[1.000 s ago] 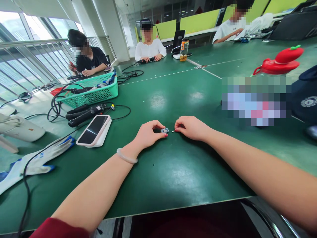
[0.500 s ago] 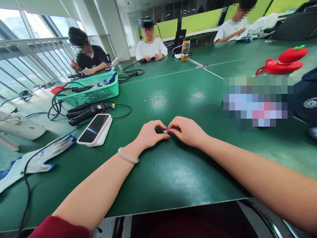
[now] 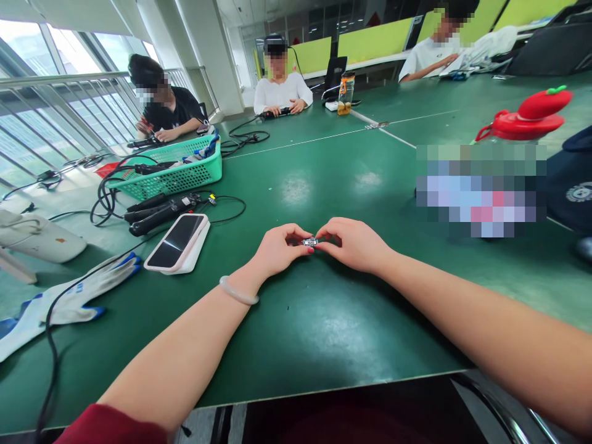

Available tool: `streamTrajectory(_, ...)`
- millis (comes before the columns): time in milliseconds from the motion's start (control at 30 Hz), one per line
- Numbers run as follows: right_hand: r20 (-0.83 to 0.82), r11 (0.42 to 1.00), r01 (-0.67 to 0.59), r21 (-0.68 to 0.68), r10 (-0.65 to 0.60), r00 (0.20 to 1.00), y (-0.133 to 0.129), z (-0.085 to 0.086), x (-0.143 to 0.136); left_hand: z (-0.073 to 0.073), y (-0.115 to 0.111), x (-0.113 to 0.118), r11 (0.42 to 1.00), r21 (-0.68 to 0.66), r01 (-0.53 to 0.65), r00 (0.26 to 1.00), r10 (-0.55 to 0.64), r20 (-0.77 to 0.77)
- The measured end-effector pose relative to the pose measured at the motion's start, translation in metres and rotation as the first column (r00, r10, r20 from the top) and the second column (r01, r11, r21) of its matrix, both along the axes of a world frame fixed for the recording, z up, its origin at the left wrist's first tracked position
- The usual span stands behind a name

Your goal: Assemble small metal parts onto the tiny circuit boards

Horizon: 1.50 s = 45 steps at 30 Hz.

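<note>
Board (image 3: 310,242) stretches crosswise between my left hand (image 3: 279,250), pinching its left end, and my right hand (image 3: 352,244), at its right end, gripping what I can't tell.

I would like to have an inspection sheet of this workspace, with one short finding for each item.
Surface: green table, light reflections, small specks.
Work piece: small electronic-looking part between the hands; details too small to read.
Hands: left hand pinches the part; right hand has its fingertips at the other end, grip unclear.
Clutter: phone, white-and-blue glove, black devices, green basket with things inside; red lid at right, pixelated area below it.
Cables: one black cable crosses the glove; others around the basket. Near the hands, nothing seen.
Surroundings: three people beyond; railing and windows at left.
</note>
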State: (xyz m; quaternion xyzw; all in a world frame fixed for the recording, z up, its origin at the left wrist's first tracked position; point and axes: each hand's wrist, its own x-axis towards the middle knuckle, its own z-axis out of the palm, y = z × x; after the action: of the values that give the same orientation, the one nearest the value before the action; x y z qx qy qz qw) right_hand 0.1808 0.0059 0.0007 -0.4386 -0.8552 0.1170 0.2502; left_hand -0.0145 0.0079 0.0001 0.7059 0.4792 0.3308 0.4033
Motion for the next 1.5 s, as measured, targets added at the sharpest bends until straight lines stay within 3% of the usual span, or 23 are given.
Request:
streamTrajectory(167, 0.034, 0.996, 0.012, 0.086, -0.015, 0.999, -0.004, 0.000, -0.005, 0.000, 0.000, 0.001, 0.980, -0.185, 0.077, 0.957, -0.020, 0.289)
streamTrajectory(333, 0.121, 0.990, 0.012, 0.142, -0.030, 0.992, -0.005, -0.002, -0.011, -0.001, -0.002, 0.005, 0.940, -0.304, 0.153, 0.919, -0.023, 0.393)
streamTrajectory(467, 0.137, 0.990, -0.043, 0.137, 0.024, 0.990, -0.001, -0.004, -0.011, -0.002, 0.003, -0.002, 0.957, -0.263, 0.121, 0.965, -0.051, 0.259)
streamTrajectory(533, 0.107, 0.993, -0.024, 0.119, 0.012, 0.994, 0.003, -0.004, -0.007, 0.001, 0.008, -0.012, 0.993, -0.122, 0.007, 0.999, -0.001, 0.048)
streamTrajectory(567, 0.086, 0.994, 0.002, 0.105, -0.011, 0.996, 0.005, -0.005, -0.005, 0.002, 0.010, -0.019, 0.998, 0.012, -0.068, 0.992, 0.069, -0.102)
streamTrajectory(633, 0.037, 0.997, 0.049, 0.064, -0.052, 0.998, 0.009, -0.005, 0.000, 0.007, 0.015, -0.035, 0.919, 0.328, -0.218, 0.860, 0.340, -0.380)
streamTrajectory(700, -0.011, 0.997, 0.074, 0.028, -0.074, 0.997, 0.013, -0.004, 0.005, 0.011, 0.020, -0.053, 0.837, 0.460, -0.296, 0.678, 0.523, -0.516)
streamTrajectory(800, -0.060, 0.994, 0.113, -0.007, -0.113, 0.992, 0.017, -0.004, 0.009, 0.013, 0.024, -0.076, 0.809, 0.459, -0.367, 0.498, 0.588, -0.637)
streamTrajectory(900, -0.065, 0.990, 0.134, -0.034, -0.136, 0.989, 0.019, -0.005, 0.012, 0.013, 0.028, -0.089, 0.804, 0.413, -0.427, 0.430, 0.583, -0.689)
streamTrajectory(1267, -0.065, 0.989, 0.140, -0.052, -0.143, 0.988, 0.021, -0.010, 0.015, 0.016, 0.028, -0.097, 0.747, 0.417, -0.518, 0.432, 0.649, -0.626)
streamTrajectory(1500, -0.064, 0.990, 0.125, -0.065, -0.130, 0.989, 0.021, -0.010, 0.014, 0.006, 0.038, -0.101, 0.760, 0.394, -0.517, 0.554, 0.648, -0.523)
